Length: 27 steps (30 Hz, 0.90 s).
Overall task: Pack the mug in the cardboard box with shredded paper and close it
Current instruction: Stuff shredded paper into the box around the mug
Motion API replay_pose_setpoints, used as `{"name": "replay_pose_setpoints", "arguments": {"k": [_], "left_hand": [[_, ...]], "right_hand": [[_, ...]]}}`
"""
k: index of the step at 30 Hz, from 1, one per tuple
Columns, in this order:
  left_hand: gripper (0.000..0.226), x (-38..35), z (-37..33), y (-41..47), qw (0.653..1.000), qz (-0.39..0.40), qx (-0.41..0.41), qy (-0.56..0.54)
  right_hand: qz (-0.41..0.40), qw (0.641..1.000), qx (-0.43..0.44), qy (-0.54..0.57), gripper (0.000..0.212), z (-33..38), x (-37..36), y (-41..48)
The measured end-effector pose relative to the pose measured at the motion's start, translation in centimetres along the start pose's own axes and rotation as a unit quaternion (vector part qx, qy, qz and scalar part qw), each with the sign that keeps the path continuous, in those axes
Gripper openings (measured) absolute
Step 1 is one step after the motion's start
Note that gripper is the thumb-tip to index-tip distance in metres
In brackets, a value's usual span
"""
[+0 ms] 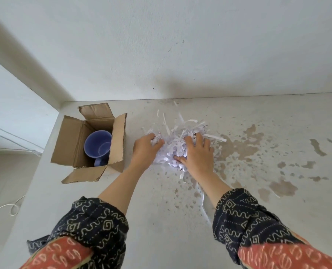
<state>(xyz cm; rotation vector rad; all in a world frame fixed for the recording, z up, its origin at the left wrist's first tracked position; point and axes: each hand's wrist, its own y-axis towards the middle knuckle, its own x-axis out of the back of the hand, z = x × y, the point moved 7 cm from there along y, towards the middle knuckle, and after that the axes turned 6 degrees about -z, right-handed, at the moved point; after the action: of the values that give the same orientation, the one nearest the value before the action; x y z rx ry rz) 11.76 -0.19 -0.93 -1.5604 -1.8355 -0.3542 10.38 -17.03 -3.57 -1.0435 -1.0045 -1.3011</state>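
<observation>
On desk [258, 200], head view: our left hand [145, 150] curls fingers round clump at left edge of shredded paper [177, 146]. Our right hand [197, 154] lies spread atop pile, fingertips sunk in strips; whether it grips, we cannot tell. Mug [98, 145] stands upright inside box [72, 136], flaps open, no paper seen inside, box apart to left of pile. Risk, we judge: loose strips slip from hands on carry across, scatter over desk; hand catching raised flap could shove box.
</observation>
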Motion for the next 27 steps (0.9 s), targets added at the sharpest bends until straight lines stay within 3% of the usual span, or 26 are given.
{"name": "replay_pose_setpoints", "arguments": {"k": [4, 15, 19, 23, 27], "left_hand": [[0.022, 0.8, -0.9, -1.6, 1.0, 0.007, -0.024, 0.006], [0.031, 8.0, -5.8, -3.5, 0.984, -0.118, -0.107, -0.078], [0.028, 10.9, -4.7, -3.1, 0.971, -0.173, -0.075, -0.147], [0.041, 14.6, -3.3, -2.1, 0.958, -0.229, -0.033, -0.17], [0.025, 16.9, -3.1, -1.5, 0.957, -0.247, -0.042, -0.148]], "right_hand": [[0.009, 1.0, -0.01, 0.009, 0.063, -0.3, 0.5, -0.1], [0.015, 0.997, -0.05, 0.054, 0.049, -1.4, 2.6, -0.8], [0.01, 0.996, -0.057, 0.071, 0.05, -0.8, 2.6, -0.6], [0.01, 0.993, -0.089, 0.079, 0.051, -2.0, 2.5, -0.7], [0.003, 0.99, -0.105, 0.091, 0.05, -2.5, 2.8, -0.2]]}}
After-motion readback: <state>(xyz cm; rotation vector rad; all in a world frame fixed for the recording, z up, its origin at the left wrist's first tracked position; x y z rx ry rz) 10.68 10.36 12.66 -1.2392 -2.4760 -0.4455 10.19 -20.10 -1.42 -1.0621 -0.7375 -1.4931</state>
